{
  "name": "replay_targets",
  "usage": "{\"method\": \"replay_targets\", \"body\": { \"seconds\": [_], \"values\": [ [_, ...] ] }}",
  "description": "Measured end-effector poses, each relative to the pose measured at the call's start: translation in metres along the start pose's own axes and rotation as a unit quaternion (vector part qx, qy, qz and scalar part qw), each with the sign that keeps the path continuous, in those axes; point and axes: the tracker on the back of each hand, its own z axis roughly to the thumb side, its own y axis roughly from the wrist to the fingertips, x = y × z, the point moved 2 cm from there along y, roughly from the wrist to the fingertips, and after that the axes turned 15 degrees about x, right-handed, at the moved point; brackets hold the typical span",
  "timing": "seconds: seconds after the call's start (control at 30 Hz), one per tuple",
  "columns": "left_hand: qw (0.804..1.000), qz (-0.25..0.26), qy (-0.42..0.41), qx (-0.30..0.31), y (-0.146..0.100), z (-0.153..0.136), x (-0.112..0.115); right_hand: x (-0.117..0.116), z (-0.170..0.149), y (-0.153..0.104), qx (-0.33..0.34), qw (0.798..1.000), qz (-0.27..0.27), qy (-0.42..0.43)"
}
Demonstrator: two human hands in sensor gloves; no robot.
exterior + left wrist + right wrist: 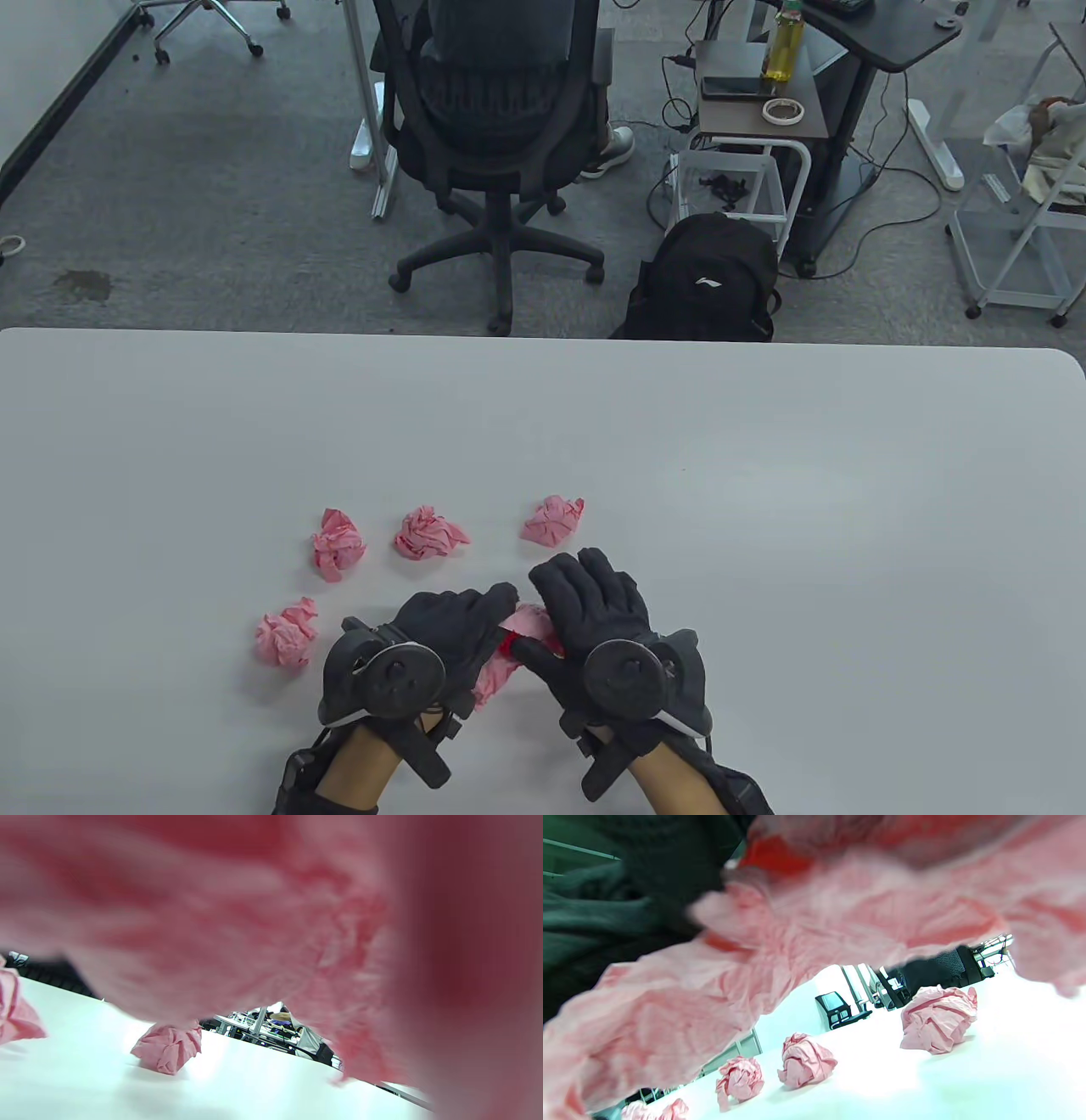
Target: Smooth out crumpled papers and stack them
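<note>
Both gloved hands hold one pink paper (509, 654) between them near the table's front edge. My left hand (458, 632) grips its left part and my right hand (585, 611) covers its right part. The paper is partly opened and fills most of the left wrist view (254, 921) and the right wrist view (840, 921). Several crumpled pink paper balls lie on the white table (764, 509): one at the left (287, 632), and a row behind the hands (338, 544), (428, 533), (552, 519). The balls also show in the right wrist view (937, 1018), (806, 1060), (740, 1077).
Beyond the table's far edge stand a black office chair (496, 127), a black backpack (708, 280) and a side cart (755, 102) with a bottle. The right half of the table shows bare white surface.
</note>
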Motion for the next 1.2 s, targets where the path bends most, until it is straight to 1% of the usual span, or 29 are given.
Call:
{"method": "replay_targets", "body": {
  "seconds": [0.07,0.1,0.13,0.2,0.23,0.27,0.3,0.37,0.4,0.43,0.47,0.5,0.53,0.6,0.63,0.73,0.8,0.87,0.9,0.97,1.0,1.03,1.1,1.13,1.2],
  "values": [
    [1.000,-0.014,-0.009,0.014,0.001,0.002,0.002,0.004,-0.012,-0.004,-0.033,0.998,-0.023,0.037],
    [1.000,-0.020,-0.016,0.011,0.001,0.001,0.004,0.007,-0.017,-0.005,-0.044,0.996,-0.046,0.065],
    [0.999,-0.035,-0.020,0.004,0.002,-0.001,0.006,0.011,-0.023,-0.007,-0.045,0.991,-0.080,0.096],
    [0.997,-0.067,0.000,-0.022,0.000,-0.008,0.009,0.016,-0.026,-0.008,-0.047,0.987,-0.103,0.116],
    [0.997,-0.076,0.008,-0.034,-0.001,-0.011,0.009,0.019,-0.026,-0.008,-0.043,0.986,-0.111,0.119],
    [0.995,-0.082,0.007,-0.060,-0.003,-0.017,0.009,0.023,-0.025,-0.008,-0.033,0.985,-0.121,0.120],
    [0.994,-0.079,-0.003,-0.074,-0.005,-0.020,0.009,0.024,-0.025,-0.008,-0.033,0.985,-0.120,0.118],
    [0.993,-0.038,-0.043,-0.108,-0.010,-0.030,0.005,0.027,-0.026,-0.007,-0.028,0.987,-0.111,0.114],
    [0.989,-0.016,-0.084,-0.124,-0.013,-0.037,0.003,0.029,-0.028,-0.007,-0.033,0.988,-0.104,0.109],
    [0.984,-0.004,-0.122,-0.128,-0.015,-0.041,0.003,0.029,-0.031,-0.008,-0.035,0.990,-0.092,0.103],
    [0.973,0.020,-0.183,-0.141,-0.018,-0.046,0.002,0.030,-0.033,-0.008,-0.035,0.991,-0.086,0.099],
    [0.964,0.038,-0.218,-0.150,-0.021,-0.050,0.002,0.030,-0.036,-0.008,-0.037,0.991,-0.087,0.098],
    [0.949,0.056,-0.270,-0.152,-0.022,-0.055,0.003,0.030,-0.040,-0.009,-0.043,0.990,-0.086,0.099],
    [0.925,0.062,-0.344,-0.149,-0.024,-0.058,0.006,0.025,-0.049,-0.009,-0.047,0.990,-0.063,0.119],
    [0.921,0.066,-0.353,-0.149,-0.024,-0.059,0.006,0.024,-0.052,-0.010,-0.052,0.990,-0.061,0.119],
    [0.925,0.076,-0.342,-0.149,-0.025,-0.061,0.004,0.019,-0.065,-0.013,-0.078,0.988,-0.031,0.130],
    [0.924,0.071,-0.346,-0.145,-0.025,-0.063,0.004,0.018,-0.075,-0.016,-0.094,0.986,-0.017,0.140],
    [0.916,0.074,-0.366,-0.147,-0.027,-0.064,0.006,0.018,-0.082,-0.019,-0.110,0.982,-0.008,0.154],
    [0.910,0.080,-0.378,-0.150,-0.028,-0.065,0.007,0.019,-0.087,-0.021,-0.120,0.979,-0.014,0.166],
    [0.896,0.083,-0.407,-0.155,-0.029,-0.069,0.010,0.018,-0.098,-0.024,-0.131,0.961,-0.024,0.242],
    [0.889,0.081,-0.422,-0.158,-0.030,-0.071,0.012,0.018,-0.103,-0.026,-0.139,0.950,-0.027,0.277],
    [0.885,0.079,-0.430,-0.159,-0.031,-0.072,0.013,0.018,-0.109,-0.028,-0.146,0.935,-0.036,0.321],
    [0.888,0.079,-0.421,-0.169,-0.033,-0.074,0.014,0.017,-0.115,-0.032,-0.156,0.911,-0.049,0.379],
    [0.893,0.080,-0.405,-0.179,-0.035,-0.076,0.014,0.018,-0.120,-0.035,-0.180,0.897,-0.056,0.401],
    [0.895,0.082,-0.397,-0.187,-0.038,-0.080,0.015,0.019,-0.124,-0.037,-0.185,0.889,-0.043,0.417]
  ]
}}
